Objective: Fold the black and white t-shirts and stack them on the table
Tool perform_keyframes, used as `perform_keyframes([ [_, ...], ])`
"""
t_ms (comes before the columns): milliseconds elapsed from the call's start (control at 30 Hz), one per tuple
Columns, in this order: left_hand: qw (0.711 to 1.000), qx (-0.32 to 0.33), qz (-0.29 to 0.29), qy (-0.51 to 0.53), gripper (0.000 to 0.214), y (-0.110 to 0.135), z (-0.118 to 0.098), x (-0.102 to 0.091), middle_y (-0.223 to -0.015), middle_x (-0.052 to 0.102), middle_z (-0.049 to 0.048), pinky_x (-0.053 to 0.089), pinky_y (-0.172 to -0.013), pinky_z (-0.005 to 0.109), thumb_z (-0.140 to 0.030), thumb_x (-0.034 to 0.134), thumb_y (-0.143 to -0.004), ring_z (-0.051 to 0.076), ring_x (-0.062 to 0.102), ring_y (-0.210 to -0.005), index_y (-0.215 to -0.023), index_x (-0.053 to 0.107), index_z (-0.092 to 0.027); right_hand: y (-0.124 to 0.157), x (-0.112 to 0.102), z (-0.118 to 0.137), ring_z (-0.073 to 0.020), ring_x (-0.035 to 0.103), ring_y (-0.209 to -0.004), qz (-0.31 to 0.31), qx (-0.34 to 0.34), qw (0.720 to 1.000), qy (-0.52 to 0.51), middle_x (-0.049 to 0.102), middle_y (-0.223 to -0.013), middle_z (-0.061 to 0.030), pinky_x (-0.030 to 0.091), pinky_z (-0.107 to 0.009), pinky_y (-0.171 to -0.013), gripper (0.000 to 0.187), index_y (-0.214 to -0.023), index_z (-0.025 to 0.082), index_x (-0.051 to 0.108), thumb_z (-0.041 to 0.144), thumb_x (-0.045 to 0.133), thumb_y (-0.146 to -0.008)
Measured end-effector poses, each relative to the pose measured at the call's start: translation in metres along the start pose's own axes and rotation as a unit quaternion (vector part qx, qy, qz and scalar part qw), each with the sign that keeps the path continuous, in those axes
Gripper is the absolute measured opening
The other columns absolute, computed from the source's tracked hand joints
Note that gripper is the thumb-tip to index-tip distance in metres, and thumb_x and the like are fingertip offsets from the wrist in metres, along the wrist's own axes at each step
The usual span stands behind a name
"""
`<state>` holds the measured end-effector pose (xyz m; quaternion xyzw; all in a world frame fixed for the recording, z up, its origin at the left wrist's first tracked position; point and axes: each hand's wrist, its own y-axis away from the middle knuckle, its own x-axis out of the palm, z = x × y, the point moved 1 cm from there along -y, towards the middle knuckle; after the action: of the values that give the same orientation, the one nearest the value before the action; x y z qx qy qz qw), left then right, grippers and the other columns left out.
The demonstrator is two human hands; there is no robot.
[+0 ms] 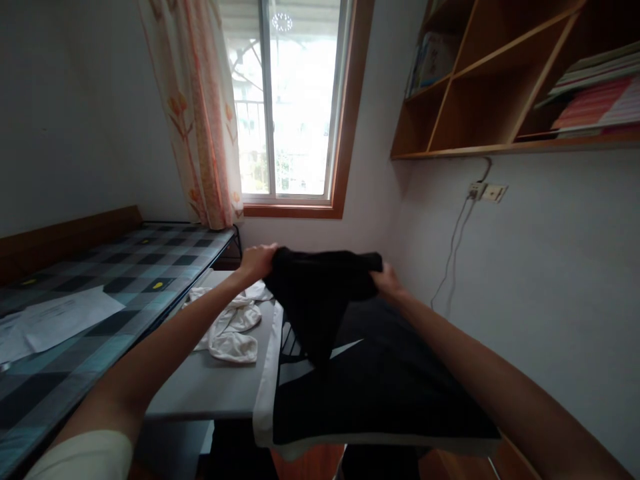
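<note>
A black garment (320,293) hangs stretched between my two hands, its lower part tapering to a point. My left hand (259,261) is closed on its upper left corner. On the upper right end, my right hand (389,281) grips the cloth, with the fingers partly hidden behind it. Below lies a large black cloth with a pale border and a light swoosh mark (380,387), spread over the table and hanging past its front edge. Left of it, a crumpled white garment (233,330) rests on the grey tabletop (200,393).
A bed with a checkered mattress (100,267) runs along the left, with white papers (65,320) on it. A floral curtain (200,120) hangs beside the window (303,113). Wooden shelves (490,87) with books jut out at upper right, above a wall socket (485,192) and a dangling cord.
</note>
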<state>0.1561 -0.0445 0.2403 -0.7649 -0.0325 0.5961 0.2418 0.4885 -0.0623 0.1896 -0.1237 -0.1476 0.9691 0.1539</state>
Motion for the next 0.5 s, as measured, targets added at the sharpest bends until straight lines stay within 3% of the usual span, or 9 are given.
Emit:
perform_keyframes([
  [33,0.999,0.001,-0.044,0.0,0.028,-0.011,-0.004,-0.013,-0.104,0.066,0.0136,0.042,-0.084,0.041,-0.016,0.053,-0.082,0.031,0.06,-0.099,-0.108,0.061,-0.018,-0.018,-0.004,0.013,-0.0225,0.061,-0.091,-0.071,-0.055,0.996,-0.007,0.069,-0.089,-0.0069,0.052,-0.038,-0.082,0.042,-0.099,0.016,0.064,0.041,0.069,-0.067],
  [100,0.994,0.005,-0.109,0.005,0.032,-0.03,-0.011,-0.036,-0.116,0.061,0.0152,0.039,-0.09,0.042,-0.016,0.044,-0.088,0.03,0.055,-0.108,-0.118,0.055,-0.017,-0.049,-0.014,0.039,-0.0212,0.06,-0.098,-0.155,-0.162,0.974,-0.039,0.068,-0.1,-0.0069,0.05,-0.039,-0.087,0.041,-0.105,0.017,0.061,0.04,0.065,-0.07],
  [167,0.989,0.017,-0.14,0.035,0.035,-0.042,-0.017,-0.05,-0.115,0.061,0.0146,0.038,-0.091,0.042,-0.015,0.045,-0.087,0.03,0.054,-0.109,-0.121,0.054,-0.016,-0.068,-0.03,0.061,-0.0198,0.06,-0.101,-0.176,-0.226,0.956,-0.065,0.066,-0.103,-0.0054,0.049,-0.038,-0.088,0.039,-0.105,0.019,0.061,0.039,0.064,-0.071],
  [233,0.986,0.041,-0.139,0.077,0.039,-0.048,-0.019,-0.057,-0.107,0.064,0.0117,0.04,-0.09,0.041,-0.014,0.055,-0.081,0.028,0.057,-0.103,-0.12,0.056,-0.016,-0.074,-0.049,0.074,-0.02,0.061,-0.097,-0.15,-0.24,0.957,-0.067,0.066,-0.098,-0.0035,0.05,-0.039,-0.085,0.035,-0.097,0.02,0.061,0.039,0.068,-0.069],
  [333,0.977,0.104,-0.054,0.181,0.048,-0.046,-0.019,-0.062,-0.101,0.067,0.0065,0.047,-0.083,0.034,-0.018,0.07,-0.069,0.023,0.06,-0.093,-0.115,0.06,-0.013,-0.066,-0.082,0.082,-0.021,0.062,-0.087,-0.089,-0.203,0.974,-0.046,0.066,-0.085,-0.0012,0.05,-0.041,-0.082,0.033,-0.085,0.02,0.061,0.039,0.076,-0.063],
  [433,0.928,0.148,0.101,0.327,0.056,-0.034,-0.02,-0.069,-0.1,0.068,0.0042,0.052,-0.074,0.029,-0.028,0.077,-0.066,0.019,0.062,-0.086,-0.117,0.06,-0.012,-0.052,-0.112,0.087,-0.0202,0.061,-0.081,-0.04,-0.165,0.985,-0.023,0.065,-0.081,-0.0021,0.049,-0.04,-0.081,0.031,-0.082,0.021,0.061,0.039,0.078,-0.064],
  [500,0.901,0.143,0.159,0.377,0.063,-0.025,-0.022,-0.075,-0.104,0.068,0.003,0.052,-0.073,0.029,-0.033,0.077,-0.066,0.018,0.063,-0.086,-0.123,0.058,-0.016,-0.046,-0.128,0.091,-0.0204,0.061,-0.079,-0.006,-0.145,0.989,-0.004,0.065,-0.082,-0.0027,0.05,-0.04,-0.08,0.029,-0.081,0.023,0.063,0.042,0.077,-0.065],
])
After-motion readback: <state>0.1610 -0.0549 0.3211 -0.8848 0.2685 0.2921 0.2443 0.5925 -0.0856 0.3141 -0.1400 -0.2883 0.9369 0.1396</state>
